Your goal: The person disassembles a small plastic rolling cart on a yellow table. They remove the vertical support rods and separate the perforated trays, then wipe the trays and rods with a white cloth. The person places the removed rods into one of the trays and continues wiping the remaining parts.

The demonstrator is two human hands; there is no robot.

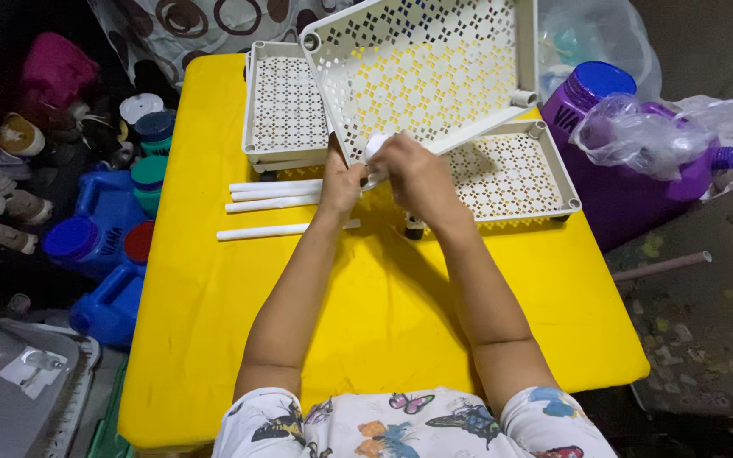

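Both hands are pictured clenched together over a yellow plastic table [383, 339]: right hand [417, 174] and left hand [343, 182] grasp the near corner of a tilted white perforated plastic tray [422, 68]; white plastic tubes [273, 203] lie leftward, crosswise, nearer the left hand.

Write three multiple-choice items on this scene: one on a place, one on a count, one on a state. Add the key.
1. Where do the loose white tubes lie?
A. on the yellow table, left of the hands
B. inside a tray
C. on the floor

2. How many loose tubes are there?
A. one
B. four
C. eight

3. How is the perforated white tray held by the left hand and right hand?
A. flat
B. tilted up
C. upside down on the floor

Key: 1 A, tubes rest on bare tabletop; 2 B, four show; 3 B, its far edge is raised.
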